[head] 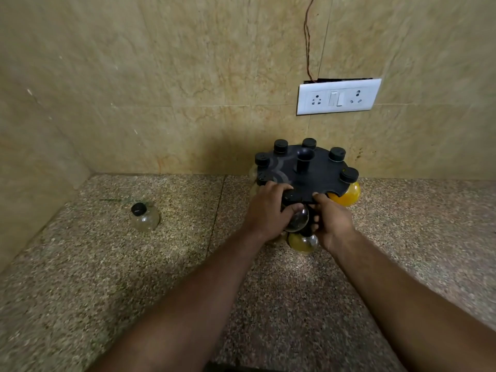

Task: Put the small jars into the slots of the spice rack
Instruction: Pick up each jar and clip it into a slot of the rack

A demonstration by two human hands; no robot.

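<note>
A round black spice rack (319,171) with a central post stands on the counter by the back wall. Several black-capped jars hang in its rim slots, one with yellow powder (346,196) at the right. My left hand (268,209) grips a clear black-capped jar (296,216) at the rack's front edge. My right hand (331,221) holds the rack's front rim, fingers touching the lower part. Another yellowish jar (302,241) sits low in front, under my hands. One clear jar with a black cap (143,217) stands alone on the counter far to the left.
The speckled granite counter (134,277) meets beige tiled walls behind and at the left. A white socket and switch plate (338,96) is on the back wall above the rack, with a thin wire running up from it.
</note>
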